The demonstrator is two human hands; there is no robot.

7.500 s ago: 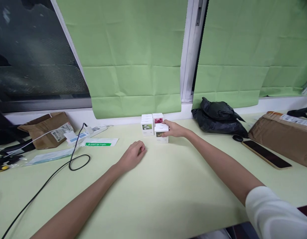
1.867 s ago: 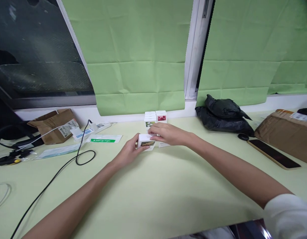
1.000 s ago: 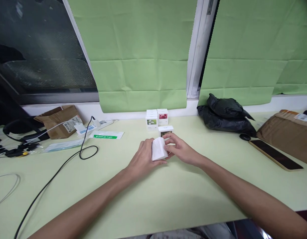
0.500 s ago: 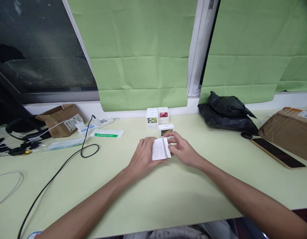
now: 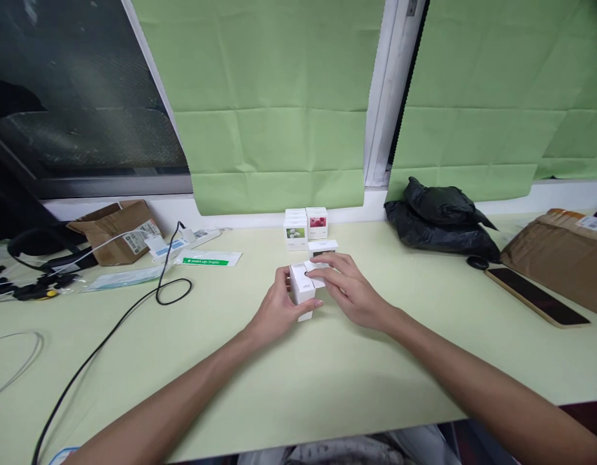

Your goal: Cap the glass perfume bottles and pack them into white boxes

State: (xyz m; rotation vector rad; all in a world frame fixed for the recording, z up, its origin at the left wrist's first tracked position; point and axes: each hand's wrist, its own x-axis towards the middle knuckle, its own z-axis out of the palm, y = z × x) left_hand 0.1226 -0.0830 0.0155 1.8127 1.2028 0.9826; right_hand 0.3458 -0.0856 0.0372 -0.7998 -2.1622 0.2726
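I'm gripping the box (image 5: 302, 289) in my left hand (image 5: 279, 309); it's now turned upright, and my right hand (image 5: 349, 290) is pinching its top flap open.

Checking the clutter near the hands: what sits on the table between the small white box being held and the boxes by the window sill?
In the head view, one more small white box stands between the held box and the sill boxes.

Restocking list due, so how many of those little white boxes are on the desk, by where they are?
Held in both hands: 1 white box
Just behind the hands: 1 box
Back by the wall: 2 visible, green-picture box and red-picture box
Total: 4 visible
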